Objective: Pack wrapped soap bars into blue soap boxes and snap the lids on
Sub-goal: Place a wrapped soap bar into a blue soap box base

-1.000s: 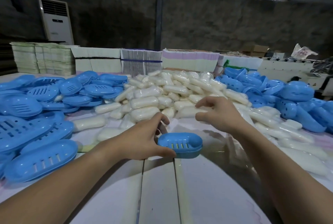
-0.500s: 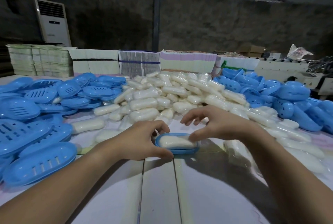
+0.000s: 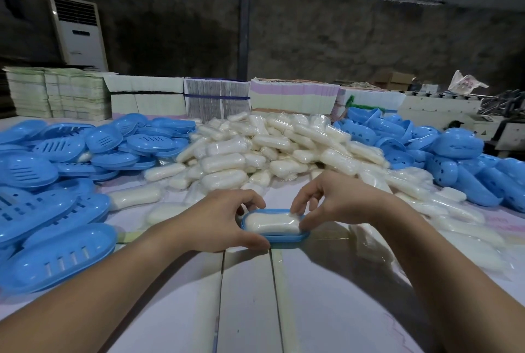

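Observation:
A blue soap box base (image 3: 287, 238) lies on the white table in front of me, with a wrapped white soap bar (image 3: 271, 221) lying in it. My left hand (image 3: 218, 222) grips the box's left end, thumb at the near rim and fingers at the far rim. My right hand (image 3: 332, 200) pinches the right end of the soap bar, thumb near and fingertips on top. A big heap of wrapped soap bars (image 3: 272, 148) sits behind the hands.
Slotted blue tray pieces (image 3: 56, 191) are piled at the left. Domed blue lids (image 3: 454, 154) are heaped at the right. More wrapped bars (image 3: 443, 219) spill along the right side. Stacks of flat cartons (image 3: 142, 100) line the table's far edge.
One second ago the blue box held no soap and my right hand hovered by the heap. A soap bar then came into the box, and my right hand now pinches its right end.

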A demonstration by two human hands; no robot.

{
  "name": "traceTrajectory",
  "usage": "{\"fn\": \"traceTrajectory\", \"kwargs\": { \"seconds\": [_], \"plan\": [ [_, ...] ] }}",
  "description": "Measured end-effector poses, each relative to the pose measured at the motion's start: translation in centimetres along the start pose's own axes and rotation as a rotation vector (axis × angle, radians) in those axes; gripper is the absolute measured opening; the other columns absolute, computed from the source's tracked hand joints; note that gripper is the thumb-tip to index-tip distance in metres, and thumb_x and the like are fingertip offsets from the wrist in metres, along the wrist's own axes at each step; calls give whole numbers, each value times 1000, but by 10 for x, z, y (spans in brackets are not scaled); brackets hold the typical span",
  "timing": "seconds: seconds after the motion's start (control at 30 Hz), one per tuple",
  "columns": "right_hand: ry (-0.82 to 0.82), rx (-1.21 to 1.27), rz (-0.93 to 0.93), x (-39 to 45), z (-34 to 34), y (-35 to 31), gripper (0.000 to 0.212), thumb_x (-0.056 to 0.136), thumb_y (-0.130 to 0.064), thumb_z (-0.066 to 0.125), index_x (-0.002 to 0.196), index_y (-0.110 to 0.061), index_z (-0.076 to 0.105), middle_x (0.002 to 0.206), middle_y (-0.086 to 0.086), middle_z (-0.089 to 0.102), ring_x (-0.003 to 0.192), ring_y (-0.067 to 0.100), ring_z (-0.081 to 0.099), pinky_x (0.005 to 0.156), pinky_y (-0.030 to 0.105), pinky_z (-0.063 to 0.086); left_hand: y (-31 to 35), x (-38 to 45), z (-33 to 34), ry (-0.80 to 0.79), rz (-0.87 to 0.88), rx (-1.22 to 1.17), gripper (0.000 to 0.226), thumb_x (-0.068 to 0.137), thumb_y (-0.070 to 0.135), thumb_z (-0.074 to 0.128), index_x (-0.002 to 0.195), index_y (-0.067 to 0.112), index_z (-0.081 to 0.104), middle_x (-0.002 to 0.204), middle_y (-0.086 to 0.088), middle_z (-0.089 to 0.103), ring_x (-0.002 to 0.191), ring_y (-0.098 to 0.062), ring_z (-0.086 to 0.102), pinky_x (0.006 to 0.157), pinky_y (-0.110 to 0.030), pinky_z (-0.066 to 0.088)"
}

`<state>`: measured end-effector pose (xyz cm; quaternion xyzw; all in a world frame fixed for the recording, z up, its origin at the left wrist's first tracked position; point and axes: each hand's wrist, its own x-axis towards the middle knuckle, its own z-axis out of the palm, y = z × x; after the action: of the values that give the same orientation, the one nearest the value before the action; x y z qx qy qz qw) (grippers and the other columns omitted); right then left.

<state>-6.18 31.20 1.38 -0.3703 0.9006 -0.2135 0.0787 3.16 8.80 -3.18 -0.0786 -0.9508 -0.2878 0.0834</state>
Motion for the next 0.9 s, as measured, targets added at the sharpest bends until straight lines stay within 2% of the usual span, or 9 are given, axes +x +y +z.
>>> {"fn": "traceTrajectory", "kwargs": {
  "seconds": [0.17, 0.27, 0.33, 0.4, 0.53, 0.63, 0.67, 0.77, 0.9],
  "plan": [
    [-45, 25, -30, 0, 0, 2, 27, 72, -27, 82, 98, -33, 76, 88, -10, 73, 83, 18, 63, 70, 29, 50, -1, 1, 0, -9, 5, 5, 52, 65, 52, 88, 109, 39, 63, 103, 19, 63, 90, -6, 61, 81, -31, 55],
    [-21, 159, -58, 2, -2, 6, 23, 77, -23, 78, 100, -29, 75, 84, -10, 72, 71, 5, 61, 65, 16, 48, -2, 1, 0, -20, 17, -11, 53, 62, 59, 84, 108, 41, 62, 103, 18, 64, 91, -7, 61, 82, -34, 56],
    [91, 202, -51, 6, -2, 12, 17, 80, -21, 76, 97, -26, 75, 73, -11, 66, 62, -3, 54, 60, 9, 42, -4, 1, 1, -20, 36, -5, 60, 57, 68, 78, 109, 43, 62, 105, 18, 63, 91, -7, 61, 82, -35, 56],
    [248, 184, -15, 12, 0, 21, 15, 82, -21, 75, 97, -24, 76, 69, -14, 63, 60, -3, 52, 59, 9, 39, -5, 1, 3, -6, 55, 14, 68, 52, 75, 71, 112, 44, 60, 106, 18, 63, 92, -6, 60, 83, -34, 55],
    [543, 162, 133, 22, -5, 47, 15, 84, -22, 69, 98, -25, 73, 80, -11, 64, 75, 5, 57, 70, 25, 47, -8, 3, 5, 7, 71, 30, 74, 50, 80, 66, 116, 47, 57, 108, 20, 62, 94, -5, 59, 84, -31, 54],
    [749, 168, 275, 21, -22, 74, 22, 84, -24, 64, 105, -27, 70, 85, -11, 65, 78, 9, 60, 65, 25, 44, -10, 4, 5, 3, 67, 46, 74, 48, 83, 65, 114, 50, 57, 107, 23, 62, 93, -2, 59, 81, -26, 54],
    [805, 144, 319, 18, -30, 86, 25, 83, -25, 63, 108, -26, 70, 92, -9, 67, 83, 11, 61, 67, 26, 45, -10, 5, 5, 6, 66, 36, 73, 47, 82, 66, 112, 52, 57, 105, 24, 63, 92, -1, 59, 79, -25, 54],
    [929, 26, 504, 2, -58, 128, 32, 83, -25, 58, 113, -25, 70, 115, 1, 67, 108, 25, 59, 89, 38, 51, -8, 5, 7, 47, 96, 13, 71, 43, 80, 68, 110, 61, 54, 102, 32, 61, 89, 2, 59, 75, -22, 53],
    [1016, 77, 673, -39, -69, 198, 34, 84, -16, 55, 115, -19, 70, 118, 11, 67, 111, 32, 59, 94, 42, 50, -9, 6, 10, 81, 108, 28, 84, 37, 88, 69, 115, 71, 40, 110, 42, 51, 90, 5, 57, 74, -24, 51]
  ]
}}
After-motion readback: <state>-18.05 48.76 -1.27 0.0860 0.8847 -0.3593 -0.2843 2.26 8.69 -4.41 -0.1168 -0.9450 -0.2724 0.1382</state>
